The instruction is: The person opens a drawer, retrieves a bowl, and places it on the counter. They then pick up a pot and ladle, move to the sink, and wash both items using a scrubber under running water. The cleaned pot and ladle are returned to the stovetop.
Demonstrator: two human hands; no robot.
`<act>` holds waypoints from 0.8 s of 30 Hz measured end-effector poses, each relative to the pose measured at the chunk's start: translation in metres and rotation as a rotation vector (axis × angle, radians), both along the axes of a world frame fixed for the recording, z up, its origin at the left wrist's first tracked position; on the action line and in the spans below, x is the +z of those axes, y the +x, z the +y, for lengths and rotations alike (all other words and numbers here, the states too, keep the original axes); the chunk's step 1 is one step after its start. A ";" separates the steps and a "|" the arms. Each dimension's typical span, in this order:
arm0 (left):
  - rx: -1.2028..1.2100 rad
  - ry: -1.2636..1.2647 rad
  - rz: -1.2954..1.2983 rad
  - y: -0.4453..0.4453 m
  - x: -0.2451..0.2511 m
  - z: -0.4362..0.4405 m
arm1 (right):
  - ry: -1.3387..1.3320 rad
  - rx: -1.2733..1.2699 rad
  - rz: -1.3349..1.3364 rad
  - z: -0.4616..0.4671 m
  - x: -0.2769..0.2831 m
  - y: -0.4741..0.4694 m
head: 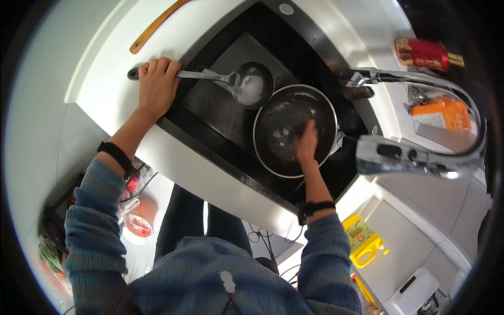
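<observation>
My left hand [158, 84] lies over the long handle of a metal ladle [252, 84], at the counter beside the sink. The ladle's round bowl, with whitish liquid in it, hangs over the black sink [220, 110] and meets the pan's rim. A second light-coloured utensil lies partly hidden under the ladle. My right hand [307, 141] is inside a round dark pan [283, 118] that stands in the sink; its fingers are blurred, and whether they hold anything cannot be told. The pan has wet, whitish patches on its inside.
A chrome faucet [417, 157] arches in from the right, its head near the sink's edge. A wooden utensil handle [157, 27] lies on the counter at the upper left. A red bottle [423, 54] and an orange packet [445, 114] are behind the faucet. A yellow jug [364, 244] is lower right.
</observation>
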State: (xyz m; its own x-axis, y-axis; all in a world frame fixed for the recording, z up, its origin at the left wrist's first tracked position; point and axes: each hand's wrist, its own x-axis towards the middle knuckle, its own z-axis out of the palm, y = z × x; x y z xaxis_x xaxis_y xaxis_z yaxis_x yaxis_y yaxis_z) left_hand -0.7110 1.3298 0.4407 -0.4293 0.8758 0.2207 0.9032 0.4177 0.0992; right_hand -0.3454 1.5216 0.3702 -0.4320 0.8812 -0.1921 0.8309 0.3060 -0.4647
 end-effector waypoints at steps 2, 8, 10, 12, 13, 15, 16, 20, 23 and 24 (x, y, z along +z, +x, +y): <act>0.026 -0.107 -0.052 0.000 0.012 0.005 | -0.063 -0.055 -0.093 -0.004 -0.006 0.006; -0.123 -0.193 -0.094 0.044 0.060 0.019 | -0.408 -0.564 0.386 -0.026 0.013 0.018; -0.137 -0.374 -0.364 0.076 0.067 0.025 | -0.713 -0.746 0.701 -0.036 0.029 0.015; -0.138 -0.450 -0.802 0.113 0.066 0.033 | -0.935 -0.905 0.927 -0.050 0.042 0.008; -0.175 -0.436 -0.991 0.130 0.063 0.037 | -0.981 -0.961 1.002 -0.059 0.048 0.005; -0.120 -0.493 -1.340 0.166 0.054 0.049 | -1.033 -1.044 1.129 -0.071 0.055 0.000; -0.086 -0.503 -1.470 0.183 0.049 0.053 | -1.041 -1.070 1.176 -0.075 0.057 -0.002; -0.240 -0.452 -1.201 0.233 0.029 0.063 | -1.055 -1.088 1.401 -0.083 0.061 0.001; -0.385 -0.357 -0.914 0.259 0.023 0.056 | -1.067 -1.159 1.575 -0.082 0.063 0.009; -0.395 -0.371 -0.823 0.266 0.023 0.053 | -1.099 -1.181 1.609 -0.081 0.064 0.010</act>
State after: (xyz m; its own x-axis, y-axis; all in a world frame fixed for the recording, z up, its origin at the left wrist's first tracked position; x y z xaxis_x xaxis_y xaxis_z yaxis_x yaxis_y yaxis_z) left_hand -0.4454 1.3832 0.4640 0.0122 0.9426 -0.3337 0.6926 0.2327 0.6828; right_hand -0.3352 1.4402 0.4338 -0.2152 0.6109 -0.7619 -0.7136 -0.6310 -0.3043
